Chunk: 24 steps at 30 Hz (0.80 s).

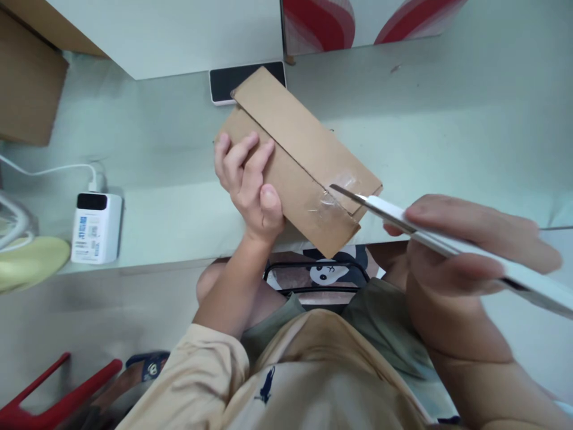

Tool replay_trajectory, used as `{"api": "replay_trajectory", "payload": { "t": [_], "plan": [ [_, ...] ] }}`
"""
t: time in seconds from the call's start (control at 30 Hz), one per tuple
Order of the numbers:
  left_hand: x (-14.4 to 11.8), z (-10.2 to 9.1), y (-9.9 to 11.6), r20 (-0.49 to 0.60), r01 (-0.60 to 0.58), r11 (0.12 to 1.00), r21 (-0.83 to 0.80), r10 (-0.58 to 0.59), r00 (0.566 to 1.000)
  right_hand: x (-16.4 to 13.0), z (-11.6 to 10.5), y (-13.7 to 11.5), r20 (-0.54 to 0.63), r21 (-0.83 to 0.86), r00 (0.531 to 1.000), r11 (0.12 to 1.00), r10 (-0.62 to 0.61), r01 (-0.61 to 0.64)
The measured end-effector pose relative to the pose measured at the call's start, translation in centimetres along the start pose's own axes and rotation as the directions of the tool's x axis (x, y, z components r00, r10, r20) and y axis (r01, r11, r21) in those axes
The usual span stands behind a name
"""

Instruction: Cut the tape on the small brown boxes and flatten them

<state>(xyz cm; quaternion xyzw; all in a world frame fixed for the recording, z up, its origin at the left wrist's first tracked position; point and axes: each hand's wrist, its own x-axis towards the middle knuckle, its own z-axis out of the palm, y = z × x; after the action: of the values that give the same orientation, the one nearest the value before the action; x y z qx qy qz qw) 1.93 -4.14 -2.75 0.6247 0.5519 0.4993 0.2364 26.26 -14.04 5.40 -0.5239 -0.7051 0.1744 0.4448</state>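
Note:
A flat brown cardboard box (295, 155) lies tilted on the pale desk, with clear tape (333, 200) across its flap near the lower right end. My left hand (248, 179) presses down on the box's left side, fingers spread over the cardboard. My right hand (452, 245) grips a white-handled utility knife (403, 218). Its metal blade tip touches the taped seam of the box.
A phone (224, 83) lies face up behind the box. A white charger block (96, 227) with a cable stands at the left. A brown carton (27, 89) sits at the far left. A black-framed bag with a panda print (329, 272) is below the desk edge.

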Motion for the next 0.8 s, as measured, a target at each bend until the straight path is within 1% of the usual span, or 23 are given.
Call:
{"api": "replay_trajectory", "payload": {
  "t": [0.1,0.2,0.3,0.4,0.47,0.5,0.6,0.67,0.73,0.77,0.8],
  "plan": [
    [0.0,0.0,0.1,-0.034,-0.001,1.000,0.027,0.002,0.999,1.1,-0.1,-2.0,0.024,-0.029,1.000,1.000,-0.009,0.009],
    [0.0,0.0,0.2,-0.043,0.016,0.999,0.036,-0.015,0.999,2.0,-0.2,-3.0,0.066,-0.061,0.996,0.996,-0.060,0.064],
    [-0.1,0.0,0.2,-0.034,0.006,1.000,-0.007,-0.006,0.999,2.2,-0.5,-3.0,0.094,-0.057,0.989,0.991,-0.116,0.122],
    [-0.1,-0.1,0.3,0.009,0.039,0.998,-0.048,-0.039,0.999,2.2,-0.4,-2.3,0.130,-0.085,0.977,0.980,-0.167,0.178],
    [-0.1,-0.2,0.2,0.035,0.061,0.997,-0.055,-0.059,0.998,2.2,0.1,-1.6,0.112,-0.102,0.970,0.968,-0.217,0.229],
    [0.0,-0.2,0.2,0.036,0.061,0.997,-0.053,-0.059,0.998,2.2,0.4,-1.2,0.079,-0.102,0.964,0.960,-0.253,0.260],
    [0.1,-0.2,0.1,-0.001,0.019,0.999,-0.045,-0.019,1.000,2.1,1.0,-0.7,-0.025,-0.093,0.944,0.941,-0.330,0.326],
    [0.1,-0.2,0.1,-0.017,-0.013,0.999,-0.034,0.012,1.000,2.0,0.9,-0.9,-0.015,-0.099,0.955,0.951,-0.297,0.294],
    [0.1,-0.2,0.3,-0.028,-0.052,0.999,-0.005,0.052,0.998,1.8,0.6,-1.2,0.041,-0.117,0.974,0.967,-0.222,0.226],
    [0.1,-0.2,0.4,-0.032,-0.069,0.997,0.017,0.070,0.997,1.8,0.5,-1.2,0.051,-0.122,0.978,0.970,-0.204,0.208],
    [0.1,-0.2,0.6,-0.039,-0.085,0.995,0.043,0.087,0.995,1.7,0.4,-1.2,0.041,-0.117,0.976,0.969,-0.214,0.218]
  ]
}}
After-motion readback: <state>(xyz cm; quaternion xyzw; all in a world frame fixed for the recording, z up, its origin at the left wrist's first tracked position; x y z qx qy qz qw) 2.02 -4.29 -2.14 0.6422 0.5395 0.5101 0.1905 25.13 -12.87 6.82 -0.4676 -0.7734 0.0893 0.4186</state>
